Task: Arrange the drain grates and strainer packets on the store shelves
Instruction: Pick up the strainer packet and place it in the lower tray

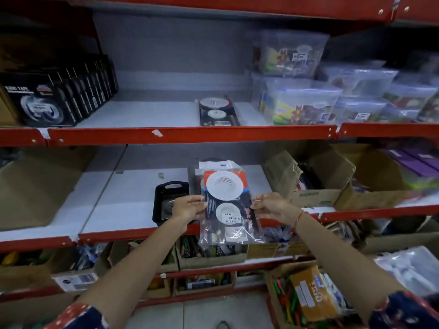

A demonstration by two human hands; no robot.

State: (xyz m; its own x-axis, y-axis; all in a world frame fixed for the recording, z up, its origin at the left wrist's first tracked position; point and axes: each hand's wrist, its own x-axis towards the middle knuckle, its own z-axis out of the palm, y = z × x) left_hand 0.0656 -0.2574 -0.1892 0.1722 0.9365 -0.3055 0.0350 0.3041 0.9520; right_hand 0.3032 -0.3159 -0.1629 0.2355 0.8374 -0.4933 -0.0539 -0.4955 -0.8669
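a clear-wrapped strainer packet (229, 205) hangs in the air in front of the middle shelf (133, 200), its lower end dropping past the shelf's red front edge. two white round strainers show through the plastic, a large one above a smaller one with a price sticker across it, on a dark card with red at the top. the left hand (188, 206) pinches the packet's left edge and the right hand (273, 206) pinches its right edge — both clenched on the wrapper, thumbs on the near face. a thin orange band circles the right wrist.

just behind the held packet, a small stack of packets (215, 168) stands on the middle shelf; how many are there cannot be told. to the left of that stack, partly hidden by the left hand, a black tray (164, 198) with a slotted handle rests on the shelf with a grate-like piece inside it.

on the upper shelf (147, 115) another strainer packet (217, 111) of the same kind lies flat near the front edge. well to its left stands a row of black tape boxes (57, 96); to its right, stacked clear plastic containers (299, 100) — printed labels inside them.

open cardboard boxes (316, 176) sit on the right of the middle shelf, and more cartons of mixed goods fill the lower shelves.
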